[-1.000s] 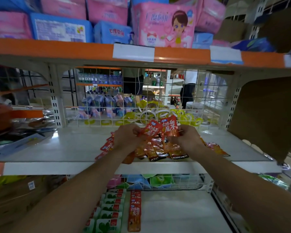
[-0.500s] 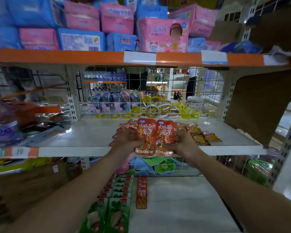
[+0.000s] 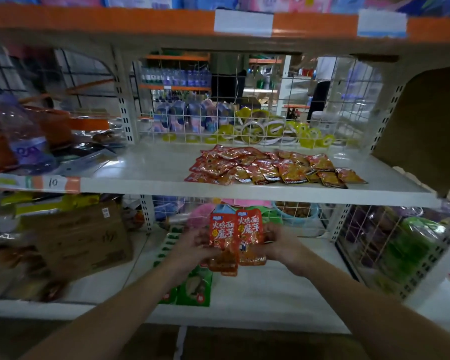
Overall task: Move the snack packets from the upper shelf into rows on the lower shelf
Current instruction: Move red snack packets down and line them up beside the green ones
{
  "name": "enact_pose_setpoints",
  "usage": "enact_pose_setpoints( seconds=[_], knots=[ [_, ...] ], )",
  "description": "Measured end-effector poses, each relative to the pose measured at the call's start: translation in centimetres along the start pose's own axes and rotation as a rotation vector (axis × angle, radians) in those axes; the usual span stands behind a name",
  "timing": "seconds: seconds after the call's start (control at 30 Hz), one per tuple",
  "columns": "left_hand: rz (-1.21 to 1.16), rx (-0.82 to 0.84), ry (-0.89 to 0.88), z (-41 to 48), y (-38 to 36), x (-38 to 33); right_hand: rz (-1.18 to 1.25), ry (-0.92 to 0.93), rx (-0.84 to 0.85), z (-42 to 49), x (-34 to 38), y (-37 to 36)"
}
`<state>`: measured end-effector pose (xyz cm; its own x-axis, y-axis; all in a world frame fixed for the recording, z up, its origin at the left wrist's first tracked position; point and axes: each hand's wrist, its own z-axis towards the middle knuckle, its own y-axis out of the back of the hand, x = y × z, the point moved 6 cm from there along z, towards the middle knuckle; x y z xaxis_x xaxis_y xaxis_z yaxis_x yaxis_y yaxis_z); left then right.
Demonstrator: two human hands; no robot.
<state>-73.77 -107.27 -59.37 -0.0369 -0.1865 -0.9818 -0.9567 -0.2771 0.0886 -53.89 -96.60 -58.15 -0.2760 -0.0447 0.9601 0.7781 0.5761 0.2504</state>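
A: Two hands, one small bundle. Left hand (image 3: 192,246) and right hand (image 3: 283,245) both pinch a fanned stack of red snack packets (image 3: 235,235), held upright in front of the lower shelf (image 3: 270,294), just under the lip of the upper shelf (image 3: 140,185). Neither hand is free.

B: How many in the bundle?

A: Cannot tell. Two faces show side by side, more edges peek out below. Motion blur hides the rest.

B: Handling?

A: My guess: light, flat, soft foil sachets. Glossy film, so slippery against each other; a stack will likely slide apart if gripped loosely. Not fragile, though squeezing hard may crease them. Best hold looks like the side edges and sealed ends, thumbs on the front, as now.

B: What lies under them?

A: Green packets (image 3: 192,289) in a row on the lower shelf, left of the bundle, partly hidden by the left forearm. Bare white shelf to their right, room for a red row, I judge.

B: Farther back?

A: Loose heap of the same red packets (image 3: 270,167) on the upper shelf, overlapping, not in rows, well apart from the hands. Plenty left to move. Behind it, a wire mesh back (image 3: 244,100) with other goods beyond.
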Motion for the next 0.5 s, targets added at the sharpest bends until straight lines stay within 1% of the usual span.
enact_pose_setpoints(
  seconds=[0.17,0.33,0.5],
  knots=[
    [-0.015,0.006,0.023,2.5,0.3,3.4,0.034,-0.038,0.012,2.1,-3.6,-1.4],
    [-0.084,-0.040,0.113,6.0,-0.1,7.0,0.011,-0.119,-0.074,5.3,-8.5,-1.4],
    [0.010,-0.034,0.147,10.0,-0.1,11.0,-0.020,-0.193,-0.063,8.8,-14.1,-1.9]
  ],
)
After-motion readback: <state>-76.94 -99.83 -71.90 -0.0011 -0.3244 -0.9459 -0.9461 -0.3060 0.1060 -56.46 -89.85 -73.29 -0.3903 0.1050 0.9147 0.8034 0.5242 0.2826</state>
